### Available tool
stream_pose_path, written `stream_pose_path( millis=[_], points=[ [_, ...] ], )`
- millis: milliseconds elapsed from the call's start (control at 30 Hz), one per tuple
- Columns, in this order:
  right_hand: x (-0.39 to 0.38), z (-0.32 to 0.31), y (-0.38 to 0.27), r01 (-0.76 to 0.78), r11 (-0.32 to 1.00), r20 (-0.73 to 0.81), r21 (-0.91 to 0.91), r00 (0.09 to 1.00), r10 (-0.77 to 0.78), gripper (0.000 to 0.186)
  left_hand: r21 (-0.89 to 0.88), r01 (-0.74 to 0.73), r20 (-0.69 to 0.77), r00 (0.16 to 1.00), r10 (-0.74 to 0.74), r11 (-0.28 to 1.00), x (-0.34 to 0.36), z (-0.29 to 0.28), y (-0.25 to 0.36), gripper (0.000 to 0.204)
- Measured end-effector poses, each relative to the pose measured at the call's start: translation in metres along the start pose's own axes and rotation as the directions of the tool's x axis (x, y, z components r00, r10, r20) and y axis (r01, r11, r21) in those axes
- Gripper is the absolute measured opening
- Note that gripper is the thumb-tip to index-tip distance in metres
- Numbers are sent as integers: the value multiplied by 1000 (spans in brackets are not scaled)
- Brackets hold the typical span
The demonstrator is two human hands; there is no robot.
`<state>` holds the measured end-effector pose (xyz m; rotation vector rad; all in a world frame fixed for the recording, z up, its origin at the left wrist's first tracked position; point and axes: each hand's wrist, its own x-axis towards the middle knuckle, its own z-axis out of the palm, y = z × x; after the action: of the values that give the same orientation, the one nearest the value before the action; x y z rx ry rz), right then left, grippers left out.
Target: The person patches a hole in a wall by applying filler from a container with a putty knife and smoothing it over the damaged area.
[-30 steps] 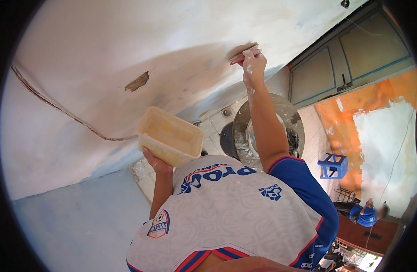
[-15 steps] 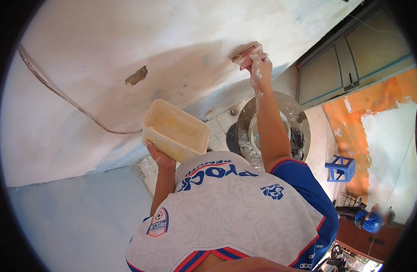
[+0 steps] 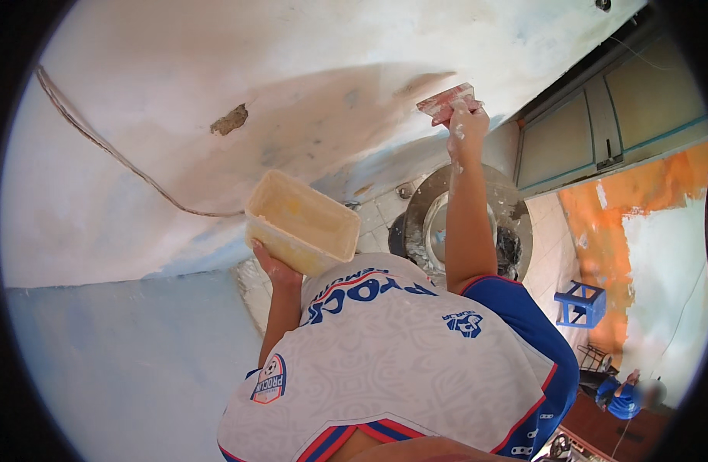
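Note:
My left hand [image 3: 275, 266] grips a pale rectangular plastic tub [image 3: 301, 219] by its side, held at waist height and tilted. A thin cream coating with a yellowish patch shows inside it. Out ahead on the right, my right hand [image 3: 466, 123] is closed around a red putty scraper [image 3: 446, 102] with whitish smears on its blade. The scraper is close to the white patchy wall [image 3: 308, 115]; whether its edge touches I cannot tell. White filler is smeared on my right fingers and wrist. To the left of the scraper, the wall has a rough brown hole [image 3: 229, 120].
A cable [image 3: 130, 171] hangs along the wall at left. Below my right arm stands a round grey base [image 3: 419, 196] with a basin-like vessel. At right are a blue stool [image 3: 580, 304], cabinet doors [image 3: 558, 142] and an orange-and-white wall [image 3: 612, 254]. Another person [image 3: 625, 396] in blue is farther off.
My right hand has drawn the scraper back to the right and slightly down, and the scraper has turned, showing more of its face. The tub stays nearly in place in my left hand.

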<state>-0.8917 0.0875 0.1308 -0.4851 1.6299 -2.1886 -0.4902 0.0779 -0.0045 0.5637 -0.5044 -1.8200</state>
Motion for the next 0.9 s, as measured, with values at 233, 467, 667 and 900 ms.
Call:
stream_pose_path(
  millis=[233,467,667,900],
  points=[
    [19,25,9,136,991,135,0,982,-135,14,42,16,-81,997,-12,999,-14,1,-13,72],
    [39,39,11,178,956,31,-232,984,-176,16,53,-30,-5,1000,30,998,-16,18,-15,75],
    [12,-2,-11,27,997,133,68,990,-36,13,51,-46,-89,995,50,998,-16,20,-17,75],
    [34,45,-23,139,990,132,-26,982,-134,9,21,25,-51,998,-24,999,-19,20,-23,71]
  ],
)
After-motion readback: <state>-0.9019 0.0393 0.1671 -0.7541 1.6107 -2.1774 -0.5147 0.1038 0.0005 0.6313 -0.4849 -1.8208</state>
